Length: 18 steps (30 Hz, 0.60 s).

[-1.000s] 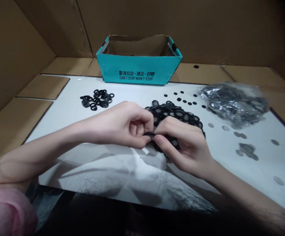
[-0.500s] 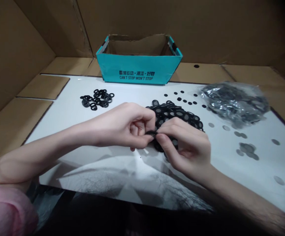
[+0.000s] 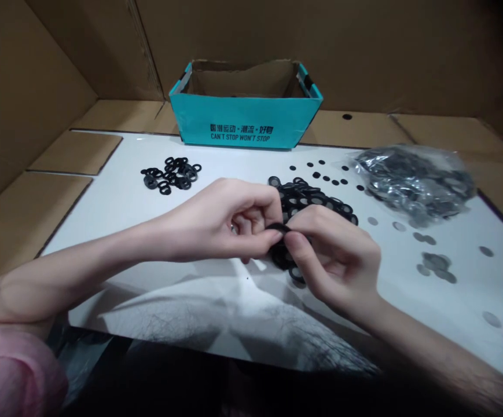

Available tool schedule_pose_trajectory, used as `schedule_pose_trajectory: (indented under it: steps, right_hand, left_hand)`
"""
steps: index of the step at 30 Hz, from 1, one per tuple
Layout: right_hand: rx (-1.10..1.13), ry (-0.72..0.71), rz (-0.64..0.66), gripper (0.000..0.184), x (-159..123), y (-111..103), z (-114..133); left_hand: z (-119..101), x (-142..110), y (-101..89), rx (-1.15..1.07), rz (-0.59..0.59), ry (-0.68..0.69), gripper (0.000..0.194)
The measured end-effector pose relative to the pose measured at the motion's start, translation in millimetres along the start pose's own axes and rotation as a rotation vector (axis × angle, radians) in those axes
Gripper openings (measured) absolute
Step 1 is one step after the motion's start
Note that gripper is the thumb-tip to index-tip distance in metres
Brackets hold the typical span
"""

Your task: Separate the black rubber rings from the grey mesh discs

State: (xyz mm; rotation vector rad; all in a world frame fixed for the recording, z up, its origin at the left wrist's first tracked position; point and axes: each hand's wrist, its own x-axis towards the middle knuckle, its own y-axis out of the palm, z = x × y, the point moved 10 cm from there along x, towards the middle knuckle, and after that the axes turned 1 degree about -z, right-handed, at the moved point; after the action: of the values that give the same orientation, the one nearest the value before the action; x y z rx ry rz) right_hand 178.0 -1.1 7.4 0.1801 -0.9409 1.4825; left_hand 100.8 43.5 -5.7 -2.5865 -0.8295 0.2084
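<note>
A black ring point(image 3: 278, 227) is pinched between the thumb and bent fingers of the left hand point(image 3: 220, 214), and its near-right edge is gripped by the thumb and forefinger of the right hand point(image 3: 342, 255). The ring is held just in front of a heap of black rings with grey centres point(image 3: 307, 200), by which the white table point(image 3: 112, 191) is partly covered (whether the held ring is filled in the same way cannot be told). Plain black rings point(image 3: 175, 174) are gathered beyond the left forearm. Small black discs point(image 3: 322, 163) are scattered behind the heap, and grey discs point(image 3: 437, 263) are spread to its right, some overlapped. Near them a clear plastic bag point(image 3: 416, 179) is filled with dark and grey pieces. At the back, a turquoise box point(image 3: 245, 119) is placed, marked "CAN'T STOP WON'T STOP"
</note>
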Motion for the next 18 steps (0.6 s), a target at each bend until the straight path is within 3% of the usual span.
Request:
schedule_pose_trajectory:
  steps: [3,11,18]
  right_hand:
    - [0.029,0.007,-0.033,0.016,-2,0,2]
    - [-0.023,-0.066,0.113,0.013,3,9,4]
    - [-0.032,-0.03,-0.031,0.014,-1,1,4]
  left_hand:
    - [3,-1,0.5,-0.009,0.045,-0.039,0.011]
    - [-4,-5,-1.3,0.206,0.036,0.048,0.007]
    - [-3,-4,4.7,0.188,0.086,0.042,0.014]
